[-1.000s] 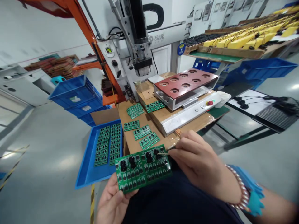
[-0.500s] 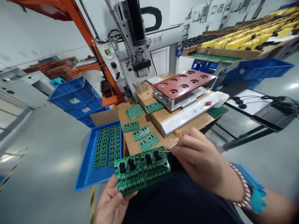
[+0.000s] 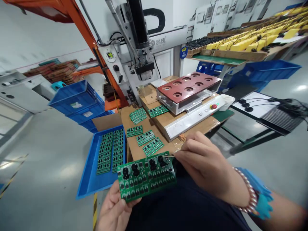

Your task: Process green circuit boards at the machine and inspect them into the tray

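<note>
A green circuit board (image 3: 147, 179) with black blobs along its upper part and rows of small components below is tilted toward me. My left hand (image 3: 117, 203) grips it by its lower left corner, thumb on the front. Pinched in the fingers of my right hand (image 3: 204, 163) is a thin pale stick (image 3: 169, 156). Its tip meets the rightmost black blob (image 3: 161, 159) near the board's upper right corner. Just beyond the held board, several more circuit boards (image 3: 153, 146) lie on the brown worktable (image 3: 134, 151).
A blue tray (image 3: 88, 183) with stacked circuit boards stands left of the table. Behind are a machine with a red-brown plate (image 3: 189, 85) with round holes, and a control bar (image 3: 183, 120). Stacked blue crates (image 3: 79, 104) stand at left; a side table (image 3: 260, 106) with black cables is at right.
The hands, board and stick hold almost the same positions; the stick's tip remains at the rightmost black blob. The whole view has shifted very slightly.
</note>
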